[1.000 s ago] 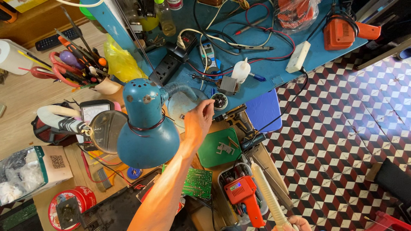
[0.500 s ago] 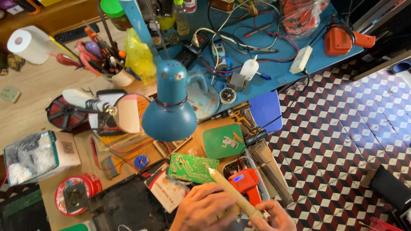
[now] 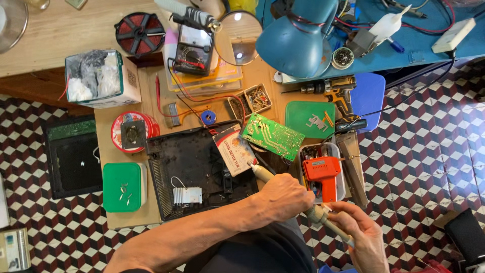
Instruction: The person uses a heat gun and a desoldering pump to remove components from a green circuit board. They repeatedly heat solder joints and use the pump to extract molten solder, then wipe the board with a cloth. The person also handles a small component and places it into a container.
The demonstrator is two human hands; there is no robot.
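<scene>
Soldering iron (image 3: 295,194), lower middle of frame: left hand (image 3: 283,197) clamped round its shaft, right hand (image 3: 361,235) closed on the handle; best kept steady, tip off the green circuit board (image 3: 273,136).

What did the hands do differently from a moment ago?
A second ago the left hand was stretched up toward the blue desk lamp. It has pulled back and now grips the wooden-handled soldering iron, which the right hand holds at the rear end. The green circuit board and orange soldering gun stayed put.
</scene>
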